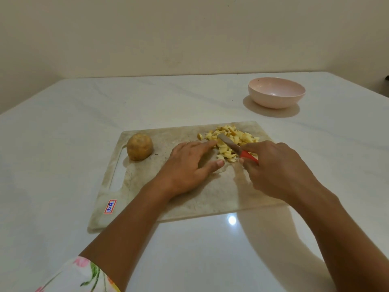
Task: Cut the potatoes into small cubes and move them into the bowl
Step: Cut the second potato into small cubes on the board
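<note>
Judging from the cutting board (189, 199), the job looks roughly half done. A pile of potato cubes (233, 140) sits at the board's far right corner. One whole potato (139, 146), skin on, stands uncut at its far left corner, beside the handle slot. The pink bowl (273, 102) waits on the counter (84, 106) beyond the board's far right corner, well apart from it. I see no potato in it, so all the moving is left to do. The left hand (187, 163) lies on the board with its fingers (202, 145) straight, the forefinger touching the pile. The right hand (277, 169) grips the red handle of the knife (228, 144), whose blade rests across the cubes. Nothing stands between board and bowl. A sticker (110, 206) marks the board's near left corner.
</note>
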